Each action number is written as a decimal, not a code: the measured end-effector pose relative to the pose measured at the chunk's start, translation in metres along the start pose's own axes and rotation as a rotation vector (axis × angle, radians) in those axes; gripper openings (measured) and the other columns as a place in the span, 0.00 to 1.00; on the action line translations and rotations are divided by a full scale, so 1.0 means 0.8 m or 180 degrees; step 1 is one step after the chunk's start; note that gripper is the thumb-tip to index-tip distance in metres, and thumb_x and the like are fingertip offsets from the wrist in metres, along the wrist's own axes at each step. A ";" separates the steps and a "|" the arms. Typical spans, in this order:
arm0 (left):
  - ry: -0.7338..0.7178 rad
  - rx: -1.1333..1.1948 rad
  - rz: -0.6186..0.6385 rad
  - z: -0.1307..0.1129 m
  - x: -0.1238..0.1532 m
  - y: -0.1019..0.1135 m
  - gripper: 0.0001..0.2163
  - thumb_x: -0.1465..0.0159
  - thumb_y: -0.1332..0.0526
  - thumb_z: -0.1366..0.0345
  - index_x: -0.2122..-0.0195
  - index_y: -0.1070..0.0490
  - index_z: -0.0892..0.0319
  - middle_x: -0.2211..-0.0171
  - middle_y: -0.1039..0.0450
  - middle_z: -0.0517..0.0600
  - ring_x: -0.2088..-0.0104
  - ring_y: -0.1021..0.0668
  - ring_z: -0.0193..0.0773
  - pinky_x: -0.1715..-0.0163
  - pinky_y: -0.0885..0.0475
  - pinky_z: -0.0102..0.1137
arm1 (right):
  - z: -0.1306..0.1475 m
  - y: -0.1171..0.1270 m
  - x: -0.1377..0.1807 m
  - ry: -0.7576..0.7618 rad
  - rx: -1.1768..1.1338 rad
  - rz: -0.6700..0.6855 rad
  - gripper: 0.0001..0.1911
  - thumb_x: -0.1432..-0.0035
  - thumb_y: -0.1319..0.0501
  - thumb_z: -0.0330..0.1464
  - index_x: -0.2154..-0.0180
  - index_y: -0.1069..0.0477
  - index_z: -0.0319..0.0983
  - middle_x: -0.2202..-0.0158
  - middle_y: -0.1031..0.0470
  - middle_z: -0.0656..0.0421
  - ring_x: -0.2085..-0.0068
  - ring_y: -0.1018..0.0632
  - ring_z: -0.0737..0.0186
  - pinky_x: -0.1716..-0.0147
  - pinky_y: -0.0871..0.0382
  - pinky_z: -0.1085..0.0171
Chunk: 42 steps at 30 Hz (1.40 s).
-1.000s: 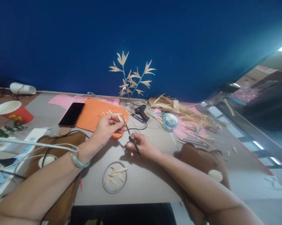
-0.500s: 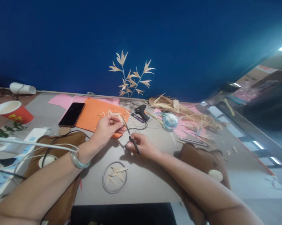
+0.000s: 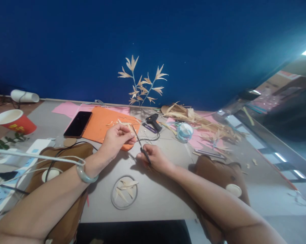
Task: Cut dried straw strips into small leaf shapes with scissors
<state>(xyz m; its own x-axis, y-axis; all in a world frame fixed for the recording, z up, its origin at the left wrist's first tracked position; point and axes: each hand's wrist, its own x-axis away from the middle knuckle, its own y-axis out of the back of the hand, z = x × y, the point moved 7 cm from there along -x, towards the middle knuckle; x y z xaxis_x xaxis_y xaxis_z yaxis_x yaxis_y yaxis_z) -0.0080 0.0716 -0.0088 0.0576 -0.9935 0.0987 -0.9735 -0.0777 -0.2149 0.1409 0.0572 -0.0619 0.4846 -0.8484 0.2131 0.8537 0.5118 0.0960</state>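
My left hand (image 3: 118,138) pinches a small pale strip of dried husk, mostly hidden by the fingers, over the near edge of an orange sheet (image 3: 95,125). In my right hand (image 3: 154,157) is a pair of black-handled scissors (image 3: 143,149), blades pointing up and away beside my left fingertips. Below the hands, a grey ring (image 3: 112,198) lies on the table around several cut husk pieces (image 3: 127,185). Thin husk scraps lie on the orange sheet. A branch with pale husk leaves (image 3: 147,88) stands upright against the blue wall.
A black glue gun (image 3: 153,122) and a roll of pale blue tape (image 3: 184,131) lie beyond my hands. Dried husks (image 3: 201,118) cover pink paper at right. On the left are a phone (image 3: 78,124), a red paper cup (image 3: 23,122) and a power strip (image 3: 5,189) with cables.
Both hands stay almost in place. A husk piece in the ring now lies differently, and my right fingers have shifted slightly on the scissors.
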 end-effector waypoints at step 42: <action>-0.0143 -0.1876 0.1093 0.012 0.001 -0.022 0.09 0.45 0.39 0.61 0.74 0.30 0.62 0.79 0.31 0.46 0.78 0.31 0.31 0.77 0.38 0.26 | 0.040 0.036 0.010 0.0747 -0.0357 -0.1006 0.20 0.58 0.28 0.38 0.68 0.36 0.40 0.69 0.25 0.60 0.73 0.28 0.67 0.72 0.33 0.66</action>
<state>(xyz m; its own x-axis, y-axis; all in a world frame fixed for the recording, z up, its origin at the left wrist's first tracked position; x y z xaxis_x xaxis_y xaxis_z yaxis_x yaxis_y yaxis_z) 0.0114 0.0717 -0.0140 -0.2795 -0.9571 0.0764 -0.8953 0.2885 0.3394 0.1634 0.0695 -0.0266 0.2144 -0.9760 -0.0388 0.9767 0.2141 0.0118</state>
